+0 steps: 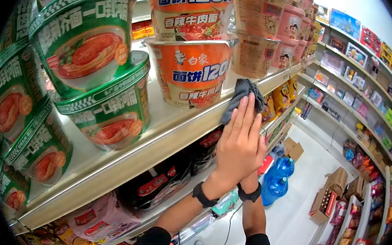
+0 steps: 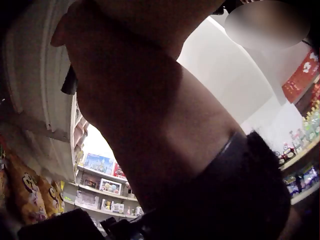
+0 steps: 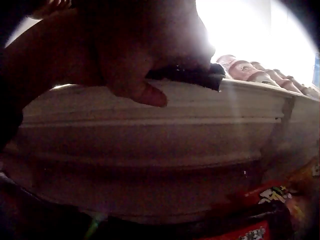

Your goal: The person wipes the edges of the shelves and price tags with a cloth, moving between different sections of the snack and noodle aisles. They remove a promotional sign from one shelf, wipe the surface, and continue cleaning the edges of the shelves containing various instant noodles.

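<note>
In the head view my left hand (image 1: pixel 240 149) lies with its fingers straight over a dark grey cloth (image 1: pixel 243 91) at the front edge of a shelf (image 1: pixel 173 120). My right hand (image 1: pixel 250 177) is mostly hidden beneath the left one, and I cannot tell how its fingers lie. Both wrists wear black bands. Close behind the cloth stand an orange instant noodle bowl (image 1: pixel 189 70) and stacked brown cups (image 1: pixel 254 55). The right wrist view shows the dark cloth (image 3: pixel 200 77) along the shelf's top edge. A forearm (image 2: pixel 195 120) fills much of the dim left wrist view.
Green instant noodle bowls (image 1: pixel 100 100) are stacked on the left of the shelf. Dark packets (image 1: pixel 158 184) and yellow bags (image 1: pixel 279 99) fill the level below. Blue water bottles (image 1: pixel 277 181) and open cartons (image 1: pixel 324 203) stand on the floor. Stocked shelves line the far wall.
</note>
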The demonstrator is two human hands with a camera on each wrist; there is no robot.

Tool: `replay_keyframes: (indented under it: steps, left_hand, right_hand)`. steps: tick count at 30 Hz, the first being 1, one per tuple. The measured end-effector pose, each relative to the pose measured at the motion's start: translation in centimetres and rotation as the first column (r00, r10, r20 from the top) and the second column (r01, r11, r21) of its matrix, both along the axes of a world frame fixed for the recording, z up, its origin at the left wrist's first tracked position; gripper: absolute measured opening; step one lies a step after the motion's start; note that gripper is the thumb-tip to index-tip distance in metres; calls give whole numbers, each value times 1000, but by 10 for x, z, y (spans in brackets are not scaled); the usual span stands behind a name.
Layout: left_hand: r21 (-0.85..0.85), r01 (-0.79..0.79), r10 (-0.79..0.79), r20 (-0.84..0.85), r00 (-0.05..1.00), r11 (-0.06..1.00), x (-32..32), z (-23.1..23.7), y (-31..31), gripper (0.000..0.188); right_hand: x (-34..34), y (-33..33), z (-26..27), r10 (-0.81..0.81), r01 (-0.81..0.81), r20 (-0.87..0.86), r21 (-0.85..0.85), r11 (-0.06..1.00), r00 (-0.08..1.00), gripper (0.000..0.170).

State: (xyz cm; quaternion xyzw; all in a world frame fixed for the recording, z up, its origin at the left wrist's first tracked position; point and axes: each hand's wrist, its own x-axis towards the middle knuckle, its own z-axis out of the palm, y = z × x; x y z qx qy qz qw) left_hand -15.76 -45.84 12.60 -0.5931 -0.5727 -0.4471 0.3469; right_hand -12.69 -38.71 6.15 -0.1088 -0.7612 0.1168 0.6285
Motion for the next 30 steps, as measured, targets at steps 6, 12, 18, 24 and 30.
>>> replay_keyframes:
  steps: [6,12,18,24,30]
  left_hand:
    - [-12,11,-11,-2,1000,1000,1,-1,7,42]
    - [-58,99,-97,39,995,993,1,1,-11,40]
    - [101,649,-630,392,670,754,-3,17,-94,43]
    - [405,808,-871,-54,488,428,-17,87,-172,67]
    - [463,752,-795,-149,588,469,-26,97,-232,67]
  right_hand:
    - [5,2,2,-3,4,40,-19,1000,999,46]
    - [8,-17,12,-17,18,85,-6,1000,996,46]
    - [13,-69,38,-40,35,156,31,999,987,47]
    - [-9,-136,56,49,-66,93,182,981,994,44]
    - [-29,-207,41,47,-48,14,120,992,999,33]
